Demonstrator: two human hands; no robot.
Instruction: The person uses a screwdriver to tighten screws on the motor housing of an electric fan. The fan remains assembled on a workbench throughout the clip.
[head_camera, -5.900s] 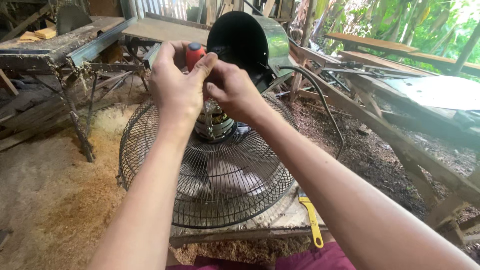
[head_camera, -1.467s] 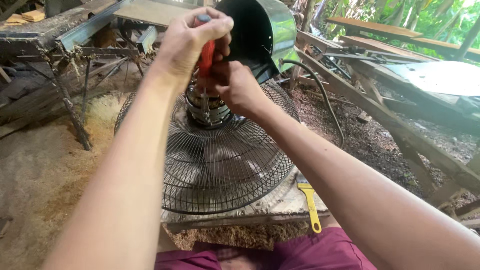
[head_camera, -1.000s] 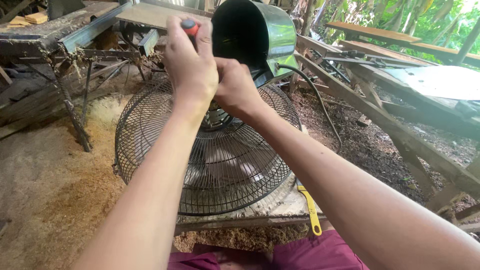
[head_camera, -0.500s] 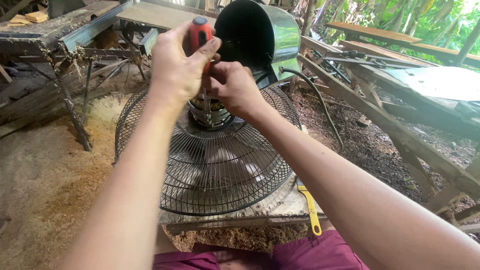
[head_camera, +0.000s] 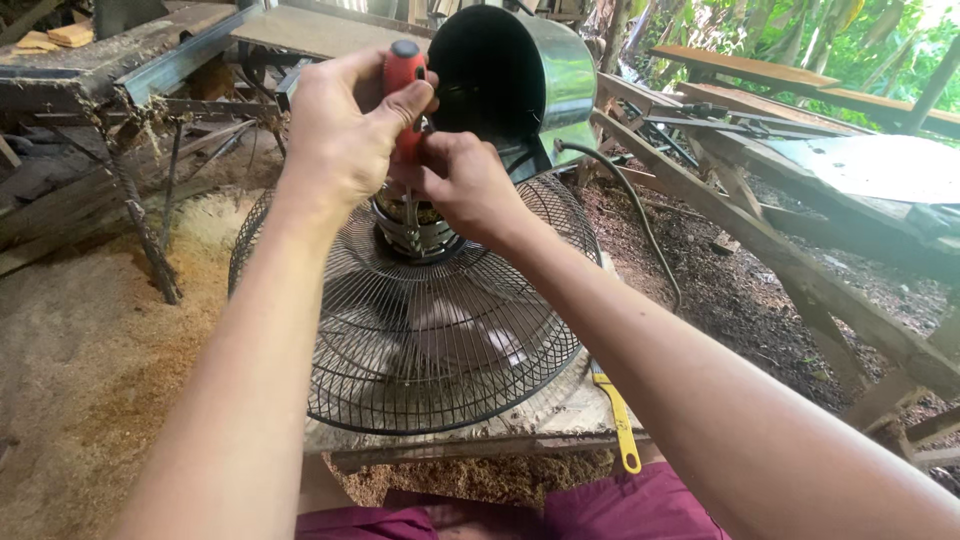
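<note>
A round black wire fan guard lies flat on a wooden board, with the bare fan motor standing up at its centre. My left hand grips the red handle of a screwdriver held upright above the motor, its shaft running down into the motor. My right hand sits just right of the shaft, fingers pinched near the motor top. What the right fingers hold is hidden. A dark green metal motor cover stands open behind the hands.
A yellow-handled tool lies on the wooden board right of the guard. A black cable runs from the cover. Sawdust covers the ground at left. A metal-framed workbench stands back left, wooden beams at right.
My left hand keeps shifting its grip on the screwdriver handle above the motor, rising and lowering slightly. My right hand stays by the motor top. The fan guard has not moved.
</note>
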